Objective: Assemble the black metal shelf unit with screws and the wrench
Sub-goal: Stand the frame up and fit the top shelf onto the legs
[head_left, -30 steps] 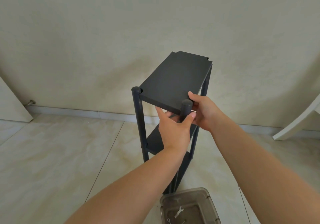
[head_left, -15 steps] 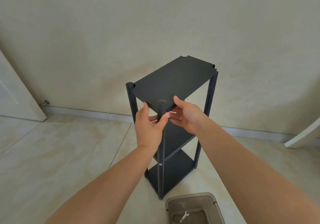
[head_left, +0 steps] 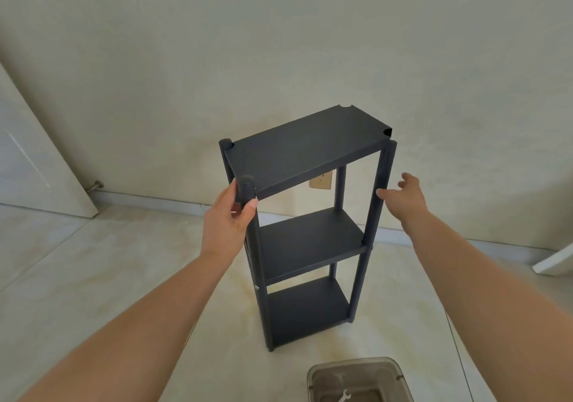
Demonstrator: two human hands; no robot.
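No brand, label or writing can be read anywhere on the shelf, the box or the wall.

The black shelf unit (head_left: 305,231) stands upright on the pale tiled floor (head_left: 93,277), three shelves one above another between round posts. The left hand (head_left: 231,215) grips the near left post (head_left: 248,196) just under its capped top: the thumb lies across the front of the post and the other fingers curl behind it, so the top shelf's near corner sits just right of the thumb tip. The right hand (head_left: 404,198) is released, its fingers spread and relaxed; the fingertips (head_left: 383,195) touch or nearly touch the near right post (head_left: 379,203) well below the top shelf, and I cannot tell which. The middle shelf lies below and between the two hands, the bottom shelf further down near the floor.

Below the wrists, at the bottom edge, a clear plastic box (head_left: 359,380) sits on the floor with a small wrench (head_left: 343,397) inside it. A beige wall socket (head_left: 321,181) shows on the wall (head_left: 279,44) through the gap under the top shelf. A white door (head_left: 40,165) leans in at the left.

Half a second ago both hands were close together at the near post; now the right hand has moved away to the right side, and the shelf has turned so its long open front faces the person more squarely. The left hand keeps its hold on the same post.
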